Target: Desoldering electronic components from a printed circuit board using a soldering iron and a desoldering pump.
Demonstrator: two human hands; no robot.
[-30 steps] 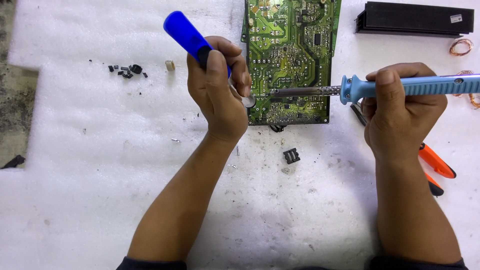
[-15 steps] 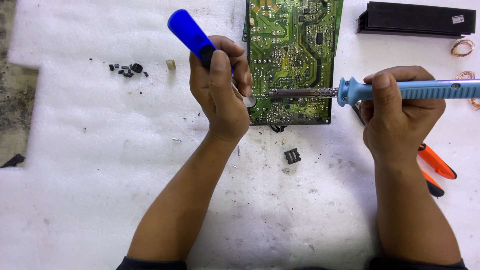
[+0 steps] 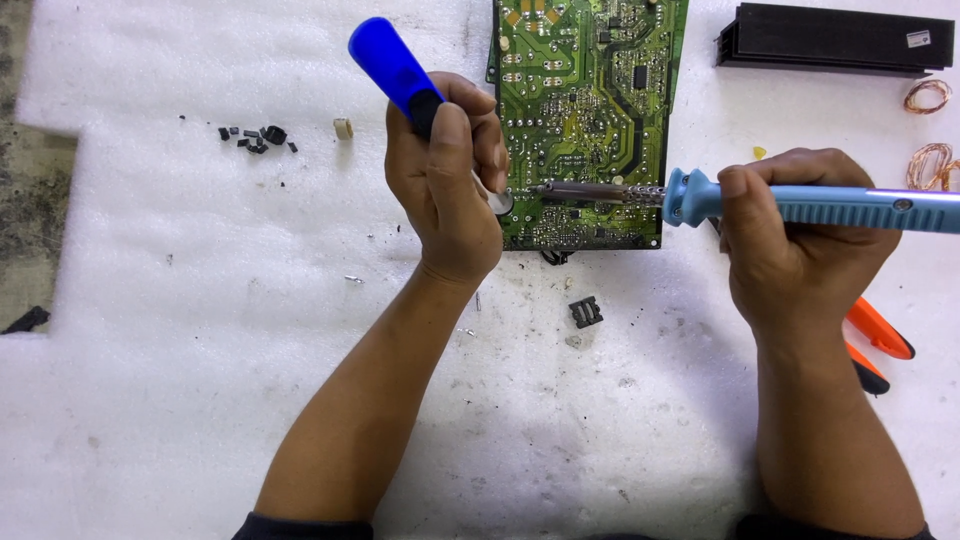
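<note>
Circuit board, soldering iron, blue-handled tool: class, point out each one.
circuit board (image 3: 600, 90), head view, bare green middle.
soldering iron (image 3: 850, 206), head view, light blue handle.
blue-handled tool (image 3: 385, 58), head view, handle above the left hand.

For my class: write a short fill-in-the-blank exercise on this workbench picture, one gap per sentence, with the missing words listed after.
1. The right hand grips a soldering iron with a light ____ handle.
2. The left hand holds a tool whose handle is dark ____.
3. The iron's metal tip lies over a ____ circuit board.
4. The pliers beside the right wrist have ____ handles.

Missing words: blue; blue; green; orange
</note>
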